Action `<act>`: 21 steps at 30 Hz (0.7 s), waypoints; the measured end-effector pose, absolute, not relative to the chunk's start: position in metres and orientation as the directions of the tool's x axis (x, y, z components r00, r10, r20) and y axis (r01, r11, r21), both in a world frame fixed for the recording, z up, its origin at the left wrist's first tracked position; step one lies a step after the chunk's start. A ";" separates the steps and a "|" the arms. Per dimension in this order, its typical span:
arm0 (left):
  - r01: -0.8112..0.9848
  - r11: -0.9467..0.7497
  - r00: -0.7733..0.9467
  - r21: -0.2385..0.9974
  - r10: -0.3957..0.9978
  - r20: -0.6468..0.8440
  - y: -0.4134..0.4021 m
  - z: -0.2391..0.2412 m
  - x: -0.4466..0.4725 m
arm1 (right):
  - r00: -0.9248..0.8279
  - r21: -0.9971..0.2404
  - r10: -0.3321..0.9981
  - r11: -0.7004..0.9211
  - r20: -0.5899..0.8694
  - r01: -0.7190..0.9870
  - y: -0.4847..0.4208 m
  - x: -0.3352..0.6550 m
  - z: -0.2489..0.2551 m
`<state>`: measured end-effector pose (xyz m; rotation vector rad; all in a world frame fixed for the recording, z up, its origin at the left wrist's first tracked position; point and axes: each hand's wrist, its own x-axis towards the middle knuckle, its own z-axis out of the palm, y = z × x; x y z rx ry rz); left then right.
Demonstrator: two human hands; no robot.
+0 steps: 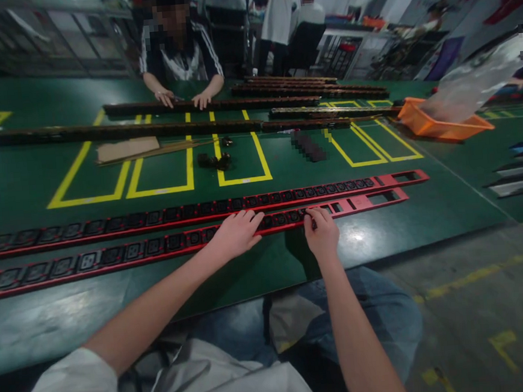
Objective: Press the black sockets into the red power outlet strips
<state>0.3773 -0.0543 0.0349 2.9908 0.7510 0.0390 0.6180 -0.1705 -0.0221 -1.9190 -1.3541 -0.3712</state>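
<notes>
A long red power strip housing [355, 204], with a row of black sockets [174, 242] in it, lies across the bench before me. My left hand [239, 233] rests over its middle, fingers laid across the sockets and the thumb apart near the close edge. Towards the right end, my right hand [322, 230] has its fingertips pinched on a small black socket at the end of the row. Rectangular openings show in the housing right of that hand. Just behind lies a second red housing [405, 177], also filled with black sockets.
A co-worker's hands [202, 100] touch a long dark strip [254, 103] across the green bench [294, 266]. Small black parts [216, 160] and a cardboard piece [128, 148] lie midway. An orange bin [453, 126] with a plastic bag stands at right, near several metal strips [522, 169].
</notes>
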 end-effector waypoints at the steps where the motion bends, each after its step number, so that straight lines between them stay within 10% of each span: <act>1: 0.493 -0.869 0.870 0.054 0.494 0.003 -0.052 0.034 0.360 | 0.397 -0.402 0.682 -0.162 0.615 0.901 -0.170 0.618 -0.022; 10: 0.752 -0.657 0.656 -0.047 0.754 -0.031 -0.024 0.028 0.174 | 0.384 -0.365 0.669 -0.176 0.637 0.914 -0.169 0.620 -0.024; 21: 0.743 -0.650 0.649 0.159 0.758 0.062 -0.019 0.015 0.184 | 0.311 -0.293 0.616 -0.133 0.724 0.947 -0.168 0.622 -0.017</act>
